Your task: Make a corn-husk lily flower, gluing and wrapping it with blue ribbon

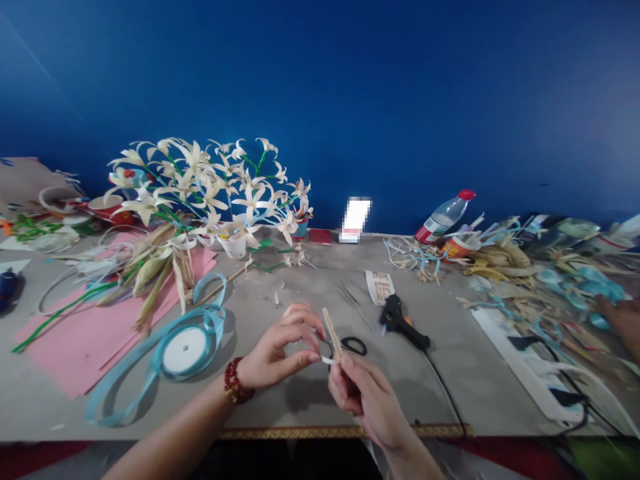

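My right hand is closed, with thumb and fingers pinching a narrow pale husk strip that sticks up at a slant. A short white curl of the same sort of material bends from it towards my left hand. The left fingers are curved, and the thumb and a fingertip meet at the end of that curl. Just behind the hands lie scissors with a black handle loop, partly hidden. A black glue gun rests to the right, its cord running to the table's front edge.
White husk flowers stand in cups at the back left. Blue ribbon on a spool and pink paper lie left. Rightward are a bottle, a power strip, husk scraps and another person's hand.
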The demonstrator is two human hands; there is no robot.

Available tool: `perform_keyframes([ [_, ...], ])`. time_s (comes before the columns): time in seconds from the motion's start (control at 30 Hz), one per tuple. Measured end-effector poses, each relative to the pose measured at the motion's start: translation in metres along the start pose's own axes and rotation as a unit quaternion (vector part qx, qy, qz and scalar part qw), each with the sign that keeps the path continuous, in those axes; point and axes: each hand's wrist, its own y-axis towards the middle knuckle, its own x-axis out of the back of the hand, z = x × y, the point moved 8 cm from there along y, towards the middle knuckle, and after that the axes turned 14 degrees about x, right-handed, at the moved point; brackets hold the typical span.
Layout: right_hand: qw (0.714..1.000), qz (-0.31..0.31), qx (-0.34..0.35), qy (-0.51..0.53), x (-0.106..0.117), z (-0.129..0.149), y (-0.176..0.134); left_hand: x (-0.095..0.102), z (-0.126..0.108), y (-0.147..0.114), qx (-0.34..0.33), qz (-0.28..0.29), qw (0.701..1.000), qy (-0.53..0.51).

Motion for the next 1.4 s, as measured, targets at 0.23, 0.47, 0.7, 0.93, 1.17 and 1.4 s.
perform_keyframes([
  [0.23,0.986,0.01,0.057,-0.154,-0.003,0.009,0.003,-0.007,-0.007,-0.001,-0.002,-0.028,0.999,0.026],
  [0.47,0.983,0.049,-0.069,0.165,-0.015,-0.003,-0.006,0.0,0.003,0.0,0.014,-0.021,1.0,0.007],
  [0.7,0.98,-0.032,-0.041,0.192,0.027,0.007,-0.002,0.0,0.02,0.001,0.075,-0.027,0.992,-0.096],
  [0.93,0.849,-0.125,0.12,-0.5,0.106,0.026,0.014,-0.003,0.075,-0.007,0.275,-0.127,0.887,-0.348],
  [1.17,0.712,-0.042,0.233,-0.661,0.073,0.051,0.029,-0.017,0.086,-0.008,0.329,-0.111,0.82,-0.455],
  [1.4,0.95,-0.054,0.16,-0.264,0.021,0.016,0.036,-0.024,0.083,-0.011,0.317,-0.081,0.838,-0.437],
])
